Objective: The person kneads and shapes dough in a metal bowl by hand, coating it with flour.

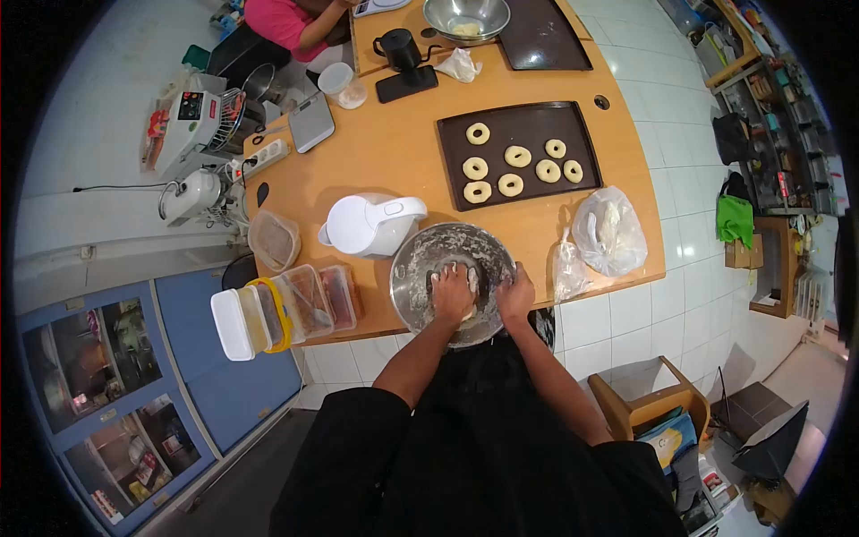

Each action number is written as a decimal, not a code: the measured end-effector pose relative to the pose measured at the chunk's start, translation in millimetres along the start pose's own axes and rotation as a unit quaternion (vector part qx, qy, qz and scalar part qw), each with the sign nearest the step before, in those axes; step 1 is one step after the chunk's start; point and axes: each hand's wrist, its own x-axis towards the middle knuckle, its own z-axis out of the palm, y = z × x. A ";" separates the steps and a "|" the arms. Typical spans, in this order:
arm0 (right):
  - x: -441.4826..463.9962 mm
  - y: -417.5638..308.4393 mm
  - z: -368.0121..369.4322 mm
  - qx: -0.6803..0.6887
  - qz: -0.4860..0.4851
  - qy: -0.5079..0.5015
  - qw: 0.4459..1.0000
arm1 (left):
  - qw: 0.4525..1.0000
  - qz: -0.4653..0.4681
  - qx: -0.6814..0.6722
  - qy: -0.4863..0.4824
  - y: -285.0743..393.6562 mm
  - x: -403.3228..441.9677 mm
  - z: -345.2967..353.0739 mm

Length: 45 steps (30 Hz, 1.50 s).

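A steel mixing bowl (416, 306) stands at the table's near edge, its inner wall smeared with flour and dough scraps. Inside it, my left hand (454, 294) presses down with fingers spread, and pale dough (472, 276) shows beside the fingertips; most of what lies under the palm is hidden. My right hand (516, 295) is closed over the bowl's right rim. Just behind the bowl, to the left, is a white lidded pitcher (358, 225). A dark baking tray (537, 190) with several raw dough rings (517, 157) lies farther back.
Plastic bags (610, 231) sit right of the bowl. Clear containers (307, 300) line the left edge. A scale (311, 123), black kettle (397, 49), second steel bowl (467, 20) and another tray (541, 36) are farther away. A person in a pink sleeve (282, 25) is at the far left.
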 end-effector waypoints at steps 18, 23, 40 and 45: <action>-1.9 3.7 -6.2 0.007 -0.056 -0.006 0.998 | 0.937 -0.068 -0.126 0.320 3.8 43.2 42.7; -2.6 5.0 -3.5 0.007 -0.051 0.011 0.999 | 0.850 -0.148 -0.462 0.205 -14.8 55.4 59.0; -9.4 4.5 -5.6 -0.003 -0.031 0.019 0.999 | 0.985 0.042 -0.167 -0.005 -31.2 -19.2 -21.0; -6.8 10.8 1.5 -0.013 -0.026 0.015 0.999 | 0.957 0.051 -0.278 -0.061 -41.5 -13.7 -15.5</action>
